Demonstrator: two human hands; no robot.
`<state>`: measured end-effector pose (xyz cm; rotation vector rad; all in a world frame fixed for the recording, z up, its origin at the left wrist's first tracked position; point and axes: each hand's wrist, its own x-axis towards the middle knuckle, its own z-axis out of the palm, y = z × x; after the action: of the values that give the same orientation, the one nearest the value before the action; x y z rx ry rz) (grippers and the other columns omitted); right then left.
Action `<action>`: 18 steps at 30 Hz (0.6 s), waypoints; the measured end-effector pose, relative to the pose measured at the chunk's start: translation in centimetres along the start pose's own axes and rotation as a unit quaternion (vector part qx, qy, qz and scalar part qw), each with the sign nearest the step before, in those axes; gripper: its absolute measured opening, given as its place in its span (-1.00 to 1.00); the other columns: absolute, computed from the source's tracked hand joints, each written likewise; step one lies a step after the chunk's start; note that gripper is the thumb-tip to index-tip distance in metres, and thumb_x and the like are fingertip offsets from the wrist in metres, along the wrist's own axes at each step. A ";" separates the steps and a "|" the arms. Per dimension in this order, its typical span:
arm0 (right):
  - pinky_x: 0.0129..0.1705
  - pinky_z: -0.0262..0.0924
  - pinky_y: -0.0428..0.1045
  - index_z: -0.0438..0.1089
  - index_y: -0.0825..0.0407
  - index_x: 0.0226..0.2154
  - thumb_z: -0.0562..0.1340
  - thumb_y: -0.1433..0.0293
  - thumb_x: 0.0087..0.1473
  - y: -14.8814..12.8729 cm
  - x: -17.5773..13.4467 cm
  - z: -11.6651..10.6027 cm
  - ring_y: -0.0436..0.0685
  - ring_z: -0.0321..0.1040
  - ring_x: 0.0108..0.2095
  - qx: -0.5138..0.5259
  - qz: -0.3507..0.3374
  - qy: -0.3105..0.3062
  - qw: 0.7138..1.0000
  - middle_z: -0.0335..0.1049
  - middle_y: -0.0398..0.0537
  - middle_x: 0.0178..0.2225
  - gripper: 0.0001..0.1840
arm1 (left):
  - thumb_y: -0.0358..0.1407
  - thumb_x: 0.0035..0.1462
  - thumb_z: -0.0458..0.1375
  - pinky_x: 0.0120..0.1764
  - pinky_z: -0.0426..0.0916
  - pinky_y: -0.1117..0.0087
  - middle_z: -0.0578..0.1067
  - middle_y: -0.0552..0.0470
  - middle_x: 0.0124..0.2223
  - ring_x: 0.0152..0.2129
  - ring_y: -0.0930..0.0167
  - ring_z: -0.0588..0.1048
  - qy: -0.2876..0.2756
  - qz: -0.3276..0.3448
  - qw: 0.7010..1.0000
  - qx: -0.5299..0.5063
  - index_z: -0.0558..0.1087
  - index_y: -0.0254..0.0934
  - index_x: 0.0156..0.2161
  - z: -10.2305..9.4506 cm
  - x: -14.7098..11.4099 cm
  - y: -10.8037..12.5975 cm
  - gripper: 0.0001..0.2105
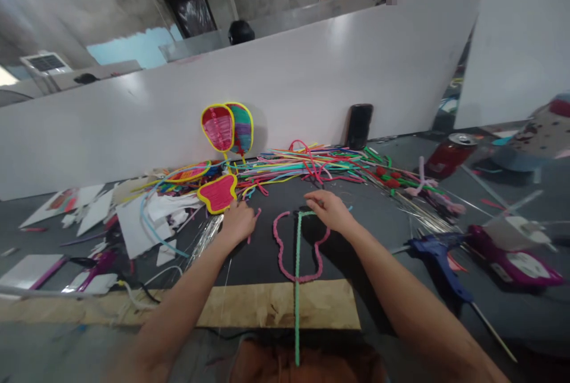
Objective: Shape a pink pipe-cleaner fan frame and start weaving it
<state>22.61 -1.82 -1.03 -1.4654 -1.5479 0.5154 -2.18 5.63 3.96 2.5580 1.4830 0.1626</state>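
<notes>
A pink pipe-cleaner outline (280, 252) with a pinched waist lies on the dark tabletop. Down its middle runs a long green pipe cleaner (297, 306), bent to the right at its top and reaching past the table's front edge. My right hand (329, 211) is over the outline's upper right and the bent green part, fingers curled together; whatever is in them is hidden. My left hand (238, 225), its fingers curled, is at the lower edge of a red shape with a yellow rim (219, 194). Just right of that hand is a short pink pipe-cleaner piece (253, 227).
Loose pipe cleaners (307, 163) are heaped at the back, before a white partition (285, 86). Two round fan shapes (218, 127) lean there, near a phone (358, 126). On the right are a blue glue gun (439, 258) and a drink can (452, 154). Paper scraps (142, 220) litter the left.
</notes>
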 end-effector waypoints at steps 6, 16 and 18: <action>-0.36 0.20 -0.04 0.42 0.05 -0.25 0.13 0.24 0.02 -1.1 0.2 -1.7 0.04 0.29 -0.43 0.147 0.061 0.131 0.978 0.43 -0.03 -0.36 -0.70 | -0.23 0.10 -0.01 -0.16 0.15 0.18 0.49 -0.18 -0.23 -0.18 0.16 0.34 0.061 -0.008 0.997 0.047 0.49 -0.28 -0.37 -2.3 0.3 1.5 -0.74; -0.38 0.22 -0.07 0.39 0.00 -0.36 0.25 0.12 -0.07 -2.9 -0.8 -1.3 -0.01 0.28 -0.46 0.310 0.072 0.037 0.947 0.39 -0.12 -0.43 -0.70 | -0.35 0.09 0.04 0.07 -0.20 0.04 0.46 -0.05 -0.08 0.08 0.18 0.13 0.159 0.216 0.961 -0.060 0.48 -0.25 -0.35 -2.2 0.4 12.3 -0.84; -0.35 0.24 -0.07 0.33 -0.02 -0.39 0.23 0.11 -0.05 -2.8 -0.5 -1.7 -0.01 0.30 -0.44 0.334 0.080 0.071 0.937 0.38 -0.14 -0.43 -0.71 | -0.30 0.11 0.04 0.08 -0.20 0.05 0.45 -0.03 -0.05 0.07 0.19 0.14 0.169 0.200 0.962 -0.080 0.48 -0.23 -0.32 -1.7 0.5 12.7 -0.83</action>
<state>22.43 -3.38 1.89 -1.0646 -0.9939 0.9063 8.50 0.02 8.25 2.7569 0.9634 0.7746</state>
